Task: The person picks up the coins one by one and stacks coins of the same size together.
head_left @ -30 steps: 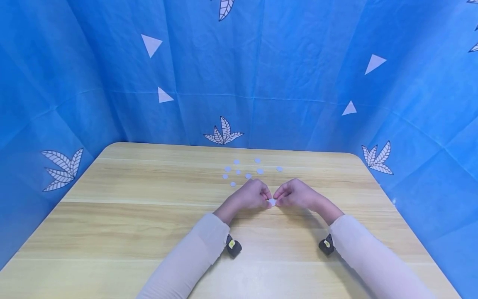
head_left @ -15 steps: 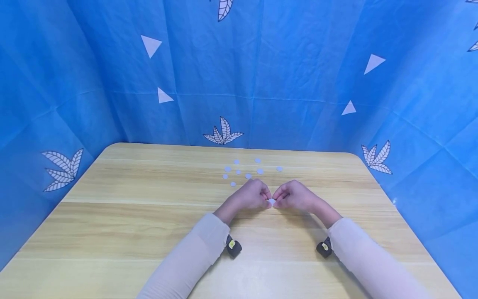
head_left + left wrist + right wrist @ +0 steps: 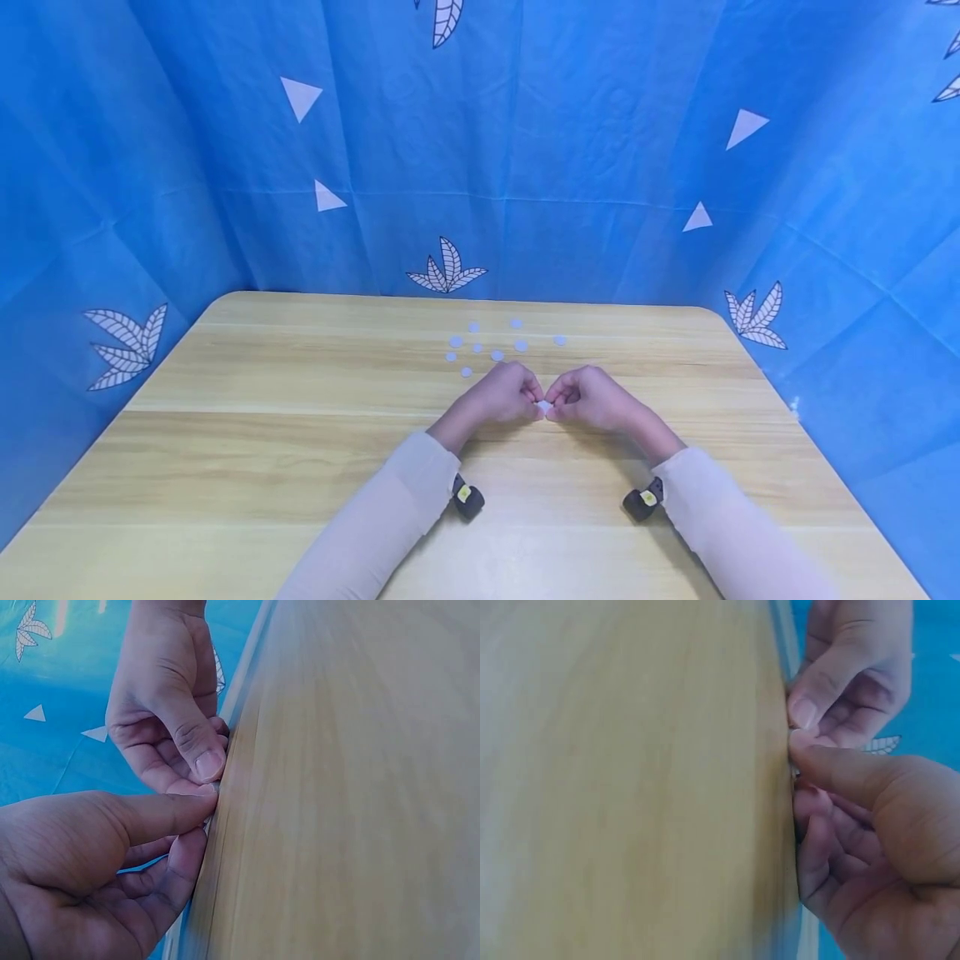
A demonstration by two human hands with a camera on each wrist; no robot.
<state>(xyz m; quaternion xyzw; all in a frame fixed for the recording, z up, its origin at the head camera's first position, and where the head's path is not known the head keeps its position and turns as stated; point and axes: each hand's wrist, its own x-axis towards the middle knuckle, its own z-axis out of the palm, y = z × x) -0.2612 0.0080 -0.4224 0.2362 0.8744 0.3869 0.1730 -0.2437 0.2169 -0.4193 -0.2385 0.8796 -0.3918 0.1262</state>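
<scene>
My head camera shows both hands close together, in front of the person, over a pale wood-grained worktop (image 3: 262, 479). The left hand (image 3: 498, 393) and the right hand (image 3: 596, 400) face each other, thumbs and fingertips bent inward, and pinch between them a small, flat, white piece (image 3: 544, 407); the fingers cover most of its outline, and I cannot tell its material. It lies in the narrow gap between the two sets of fingertips, gripped from both sides; whether it also touches the worktop I cannot tell. In my left wrist view, the two thumbs nearly meet at the piece, and my right wrist view gives the same meeting from the other side. Beyond the hands, nine small, round, pale discs (image 3: 521, 345) lie loosely scattered and apart from one another, most of them past the left hand, the nearest just beyond its knuckles. Behind the hands, on the person's side, cream sleeves (image 3: 382, 517) cover the forearms, and a black wrist device with a yellow label (image 3: 468, 500) sits at each cuff. A blue cloth printed with white triangles and leaves (image 3: 480, 150) hangs beyond the hands and to either side.
</scene>
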